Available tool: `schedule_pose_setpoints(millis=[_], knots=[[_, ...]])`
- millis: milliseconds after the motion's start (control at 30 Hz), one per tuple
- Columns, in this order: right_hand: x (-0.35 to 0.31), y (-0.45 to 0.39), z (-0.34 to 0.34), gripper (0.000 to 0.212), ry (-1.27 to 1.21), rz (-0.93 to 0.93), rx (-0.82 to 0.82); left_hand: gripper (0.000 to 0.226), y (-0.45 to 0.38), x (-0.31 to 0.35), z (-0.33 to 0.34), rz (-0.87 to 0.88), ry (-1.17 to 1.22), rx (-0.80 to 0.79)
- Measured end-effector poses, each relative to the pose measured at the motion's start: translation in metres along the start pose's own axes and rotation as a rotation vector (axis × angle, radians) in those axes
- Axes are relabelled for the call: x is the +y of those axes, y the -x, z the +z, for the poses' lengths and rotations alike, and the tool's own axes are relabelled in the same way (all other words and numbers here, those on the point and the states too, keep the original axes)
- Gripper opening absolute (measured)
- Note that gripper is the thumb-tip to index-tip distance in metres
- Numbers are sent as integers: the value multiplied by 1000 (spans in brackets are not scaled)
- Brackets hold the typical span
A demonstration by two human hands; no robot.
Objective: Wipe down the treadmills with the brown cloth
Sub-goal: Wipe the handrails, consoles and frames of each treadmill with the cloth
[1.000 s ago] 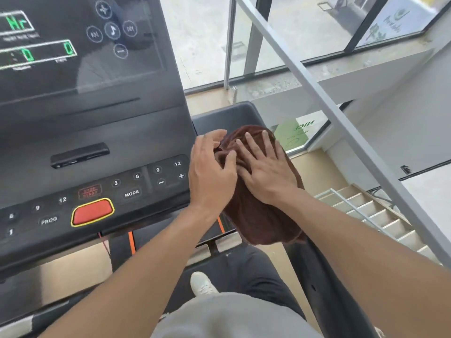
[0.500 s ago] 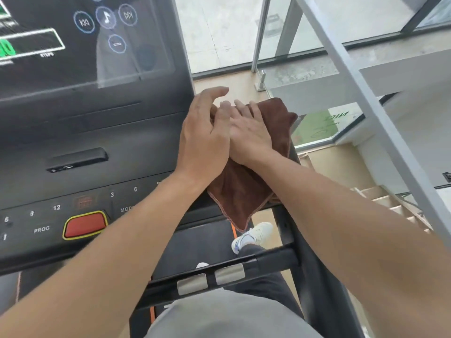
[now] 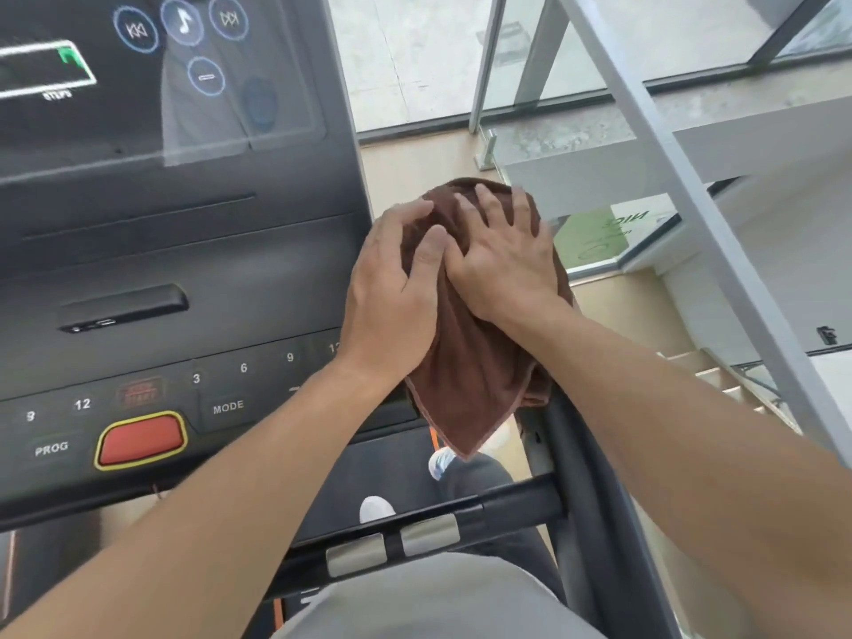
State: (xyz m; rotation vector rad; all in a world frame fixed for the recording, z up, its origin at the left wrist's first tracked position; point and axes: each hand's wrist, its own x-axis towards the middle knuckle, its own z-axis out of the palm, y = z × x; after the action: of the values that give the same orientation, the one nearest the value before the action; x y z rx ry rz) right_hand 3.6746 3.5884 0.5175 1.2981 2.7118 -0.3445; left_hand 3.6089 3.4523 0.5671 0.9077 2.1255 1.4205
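Observation:
The brown cloth (image 3: 475, 375) is draped over the right side of the black treadmill console (image 3: 193, 288), one corner hanging down toward the belt. My left hand (image 3: 396, 292) lies on the cloth's left part, fingers bent and the thumb pressing into the fabric. My right hand (image 3: 502, 255) presses flat on top of the cloth with its fingers spread. The two hands touch each other. The treadmill part under the cloth is hidden.
The console has a red stop button (image 3: 140, 440), number keys and a dark touch screen (image 3: 152, 66). A black crossbar with two silver pads (image 3: 392, 546) runs below. A grey slanted beam (image 3: 719, 223) and a stairwell (image 3: 719, 380) lie to the right.
Both hands and the cloth slid up along the console's right side, then came back down a little. My right fingers have spread out over the cloth.

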Motion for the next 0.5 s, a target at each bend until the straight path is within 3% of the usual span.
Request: schedule_pose_setpoints(millis=[133,233,333,433,500], knots=[[-38,-37,-6,64,49,43,16,26,4,0,-4,-8,31,87],[-48,-18,10,56,45,-187,41,34,2,9,-5,-39,3,62],[-25,35,21,62,50,-339,36,38,-3,15,0,-53,15,-6],[9,89,28,62,64,-276,21,41,-6,20,13,-63,28,-95],[31,107,28,61,41,-120,17,42,-5,21,22,-51,51,-129]])
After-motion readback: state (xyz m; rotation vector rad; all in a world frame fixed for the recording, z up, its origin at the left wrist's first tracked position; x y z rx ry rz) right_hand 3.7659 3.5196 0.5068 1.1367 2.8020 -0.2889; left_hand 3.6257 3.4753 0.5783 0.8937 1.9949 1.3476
